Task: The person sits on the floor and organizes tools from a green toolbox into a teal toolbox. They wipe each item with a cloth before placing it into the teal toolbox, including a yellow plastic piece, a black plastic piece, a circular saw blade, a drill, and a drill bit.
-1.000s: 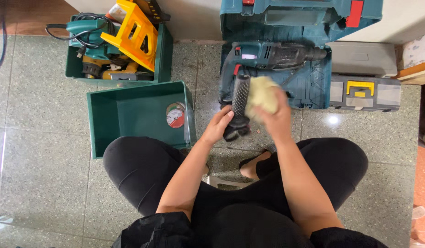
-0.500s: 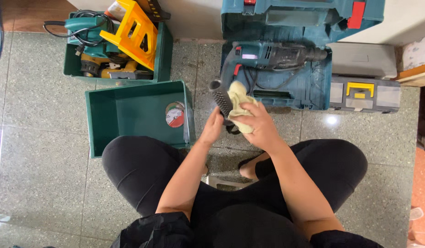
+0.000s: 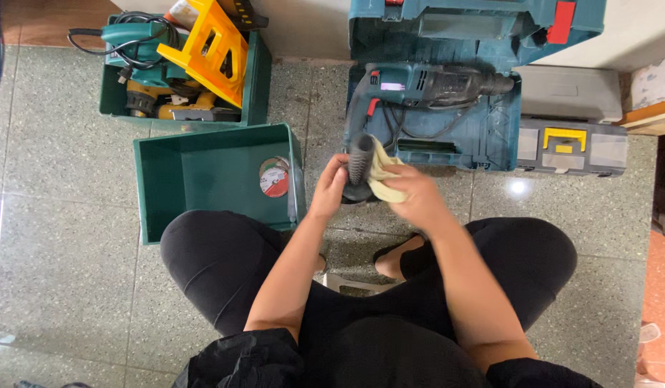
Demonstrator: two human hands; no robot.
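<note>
My left hand [image 3: 328, 188] grips the lower end of a black ribbed side handle [image 3: 359, 162], which stands nearly upright in front of me. My right hand [image 3: 416, 197] presses a pale yellow cloth [image 3: 382, 174] against the right side of that handle. Just behind it, a teal hammer drill [image 3: 418, 86] with its cable lies in an open blue tool case [image 3: 483, 133] on the floor.
An open green box [image 3: 203, 179] holding a cutting disc [image 3: 274, 178] sits at my left knee. Behind it is a green crate [image 3: 255, 86] with power tools and a yellow plastic part. A grey and yellow toolbox [image 3: 571, 145] stands to the right on the tiled floor.
The handle swung from upright to tilted left and back to nearly upright. My right hand with the cloth slid down from the handle's top to its lower right side.
</note>
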